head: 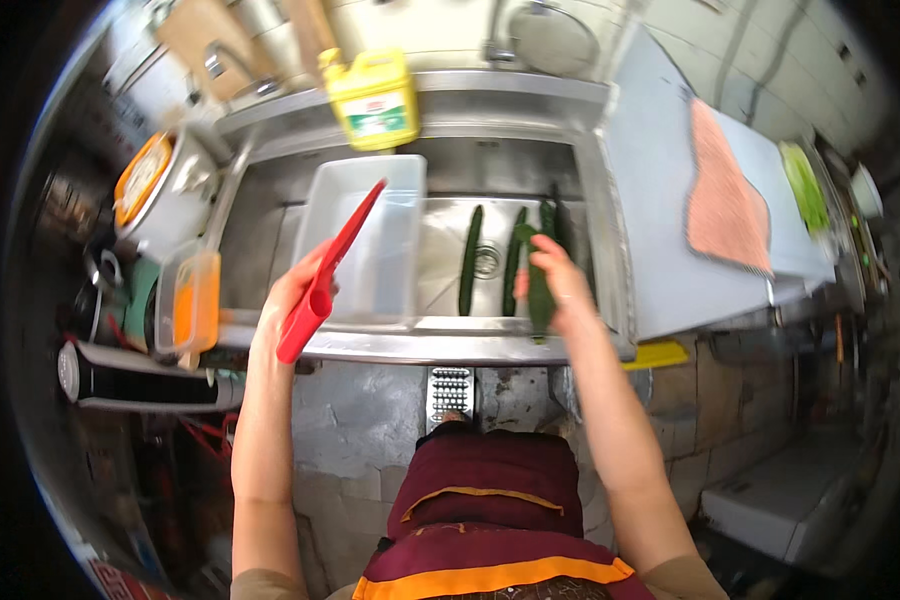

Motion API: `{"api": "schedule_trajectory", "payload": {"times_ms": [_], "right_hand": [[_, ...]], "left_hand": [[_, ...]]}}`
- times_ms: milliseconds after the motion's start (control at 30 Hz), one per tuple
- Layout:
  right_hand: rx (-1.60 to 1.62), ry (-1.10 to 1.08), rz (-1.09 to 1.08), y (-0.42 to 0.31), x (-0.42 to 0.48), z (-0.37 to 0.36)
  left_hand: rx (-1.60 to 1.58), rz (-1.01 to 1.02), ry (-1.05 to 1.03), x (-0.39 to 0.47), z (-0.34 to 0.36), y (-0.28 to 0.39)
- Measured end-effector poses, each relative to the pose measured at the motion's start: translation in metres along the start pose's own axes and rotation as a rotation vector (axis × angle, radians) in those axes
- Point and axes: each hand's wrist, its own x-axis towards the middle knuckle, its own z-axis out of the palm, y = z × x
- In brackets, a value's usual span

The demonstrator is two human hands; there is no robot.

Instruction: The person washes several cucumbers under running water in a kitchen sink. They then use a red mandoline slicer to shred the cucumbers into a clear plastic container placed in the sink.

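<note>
My left hand (294, 289) grips a red tool (345, 236) with a hollow, round handle end and a narrow tapered tip; edge-on, its exact kind cannot be told. Below its tip, a translucent plastic bin (418, 225) sits in the left part of a stainless steel sink (435, 330). My right hand (566, 281) holds a dark green cucumber (540, 304) over the sink's front right, slightly blurred. Behind it in the right basin lie more cucumbers: one by the drain (471, 259), one beside my fingers (515, 259) and one farther back (547, 216), partly hidden.
A yellow jug (375, 101) stands at the sink's back edge. Right of the sink, a pink cloth (724, 195) lies on a pale board (649, 247). Left are a white bucket (187, 195) and a clear container with orange contents (195, 300). A metal floor grate (450, 386) lies below.
</note>
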Motion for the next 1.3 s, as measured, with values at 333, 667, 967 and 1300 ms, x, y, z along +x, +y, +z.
{"api": "schedule_trajectory", "payload": {"times_ms": [333, 667, 967, 1300], "right_hand": [[-0.128, -0.024, 0.175, -0.004, 0.014, -0.006], [-0.817, -0.143, -0.001, 0.075, 0.078, 0.101], [-1.299, -0.011, -0.611, 0.04, 0.036, 0.175], [-1.548, 0.05, -2.016, -0.035, 0.015, 0.275]], "left_hand": [[0.064, 0.215, 0.091, -0.041, -0.013, 0.014], [-1.272, 0.176, -0.533, -0.013, -0.119, 0.042], [-1.669, 0.053, -0.411, 0.041, -0.18, 0.032], [-1.751, -0.025, -0.376, 0.108, -0.206, 0.056]]}}
